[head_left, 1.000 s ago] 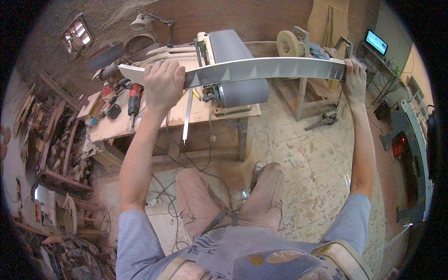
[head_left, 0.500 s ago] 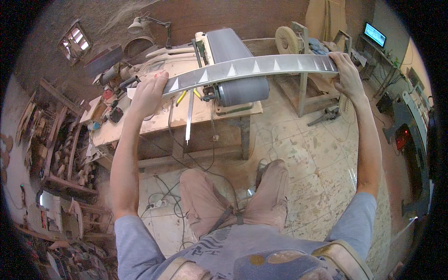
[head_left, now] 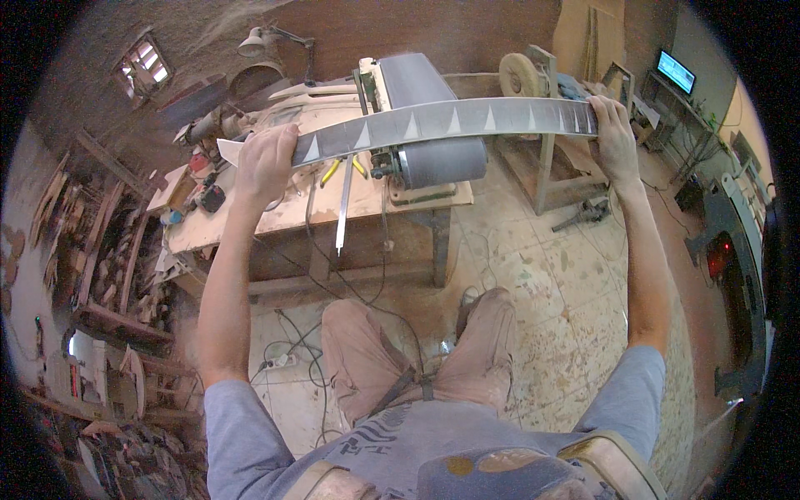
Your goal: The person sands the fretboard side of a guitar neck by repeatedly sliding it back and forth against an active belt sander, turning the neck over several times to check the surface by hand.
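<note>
My left hand (head_left: 265, 167) grips the left end of a long, slightly curved grey strip (head_left: 433, 121) marked with white triangles; its pale tip sticks out past my fingers. My right hand (head_left: 614, 142) has its fingers wrapped over the right end. The strip lies across a grey belt sander (head_left: 409, 79), whose roller (head_left: 442, 162) shows below it; I cannot tell whether they touch. Yellow-handled pliers (head_left: 331, 171) and a straight metal bar (head_left: 342, 221) rest on the dusty workbench (head_left: 225, 235) beneath.
A desk lamp (head_left: 254, 40) stands behind the bench, with power tools (head_left: 207, 196) at its left. A wooden stand with a wheel (head_left: 517, 75) is at right, a screen (head_left: 675, 71) beyond. Cables (head_left: 312, 358) lie by my legs, a wooden rack (head_left: 117, 250) far left, a dark machine (head_left: 725, 275) far right.
Both hands and the strip have shifted leftward, my left hand also slightly lower. The strip's face with white triangles shows more plainly than a second ago.
</note>
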